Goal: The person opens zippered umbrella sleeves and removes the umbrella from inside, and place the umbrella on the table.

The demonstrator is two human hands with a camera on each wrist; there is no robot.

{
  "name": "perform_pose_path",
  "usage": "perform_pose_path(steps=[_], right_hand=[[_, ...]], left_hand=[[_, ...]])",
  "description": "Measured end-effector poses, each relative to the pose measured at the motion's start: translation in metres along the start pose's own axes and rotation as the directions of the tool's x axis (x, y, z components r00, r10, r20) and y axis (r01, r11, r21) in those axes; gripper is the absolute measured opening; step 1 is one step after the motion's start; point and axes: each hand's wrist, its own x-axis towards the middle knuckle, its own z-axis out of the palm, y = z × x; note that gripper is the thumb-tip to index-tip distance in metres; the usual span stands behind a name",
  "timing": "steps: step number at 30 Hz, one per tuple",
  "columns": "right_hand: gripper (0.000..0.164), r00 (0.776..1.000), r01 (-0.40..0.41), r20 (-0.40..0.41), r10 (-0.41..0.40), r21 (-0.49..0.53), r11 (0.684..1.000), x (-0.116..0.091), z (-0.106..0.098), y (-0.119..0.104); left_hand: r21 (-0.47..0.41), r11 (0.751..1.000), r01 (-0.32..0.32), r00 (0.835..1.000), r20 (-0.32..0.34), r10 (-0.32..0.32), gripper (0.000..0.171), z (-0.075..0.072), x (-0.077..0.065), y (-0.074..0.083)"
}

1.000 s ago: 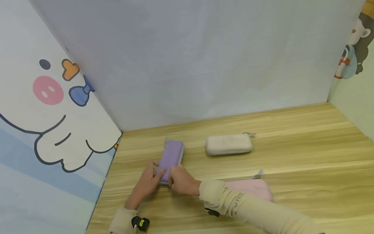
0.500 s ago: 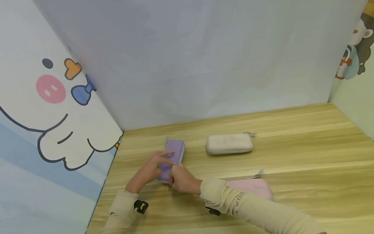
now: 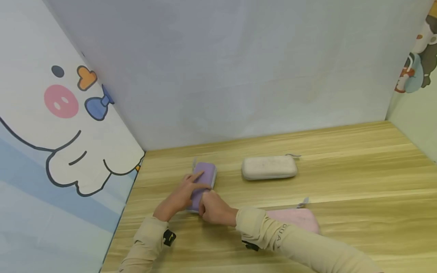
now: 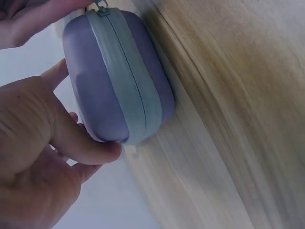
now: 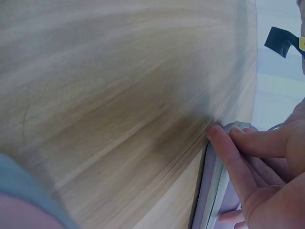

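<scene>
A purple zip case (image 3: 206,167) with a pale grey-green zipper band (image 4: 128,76) lies lengthwise on the table. My left hand (image 3: 181,195) steadies it: the thumb presses the near end at its lower left corner, and the fingers spread across the lid. At the near right corner, my right hand (image 3: 215,208) pinches the zipper pull, mostly hidden by thumb and forefinger in the right wrist view. In the left wrist view, the pull's metal ring (image 4: 101,5) shows beside the right fingers, and the zipper line on that end is closed.
A cream zip case (image 3: 269,167) lies right of the purple one, farther back. A pink zip case (image 3: 297,219) is partly hidden behind my right sleeve (image 3: 290,239). Printed panels stand left and right; a pale backdrop (image 3: 239,76) rises behind the wooden table (image 3: 358,182).
My left hand has shifted from the near left edge of the purple case up over its lid, fingers now reaching across. The right hand stays at the near right corner.
</scene>
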Motion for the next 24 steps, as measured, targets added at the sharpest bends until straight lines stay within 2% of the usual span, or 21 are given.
perform_pose_path(steps=[8,24], right_hand=[[0.020,0.999,-0.042,0.012,0.043,-0.031,0.999,-0.0015,-0.0021,0.0022],[0.020,0.999,-0.046,0.020,0.046,-0.026,0.999,-0.0036,-0.0025,0.0071]], left_hand=[[0.031,0.999,0.018,0.999,0.031,-0.019,0.081,0.0009,-0.0034,-0.0054],[0.007,1.000,-0.023,0.999,0.043,0.023,0.086,-0.0032,-0.0031,-0.0039]])
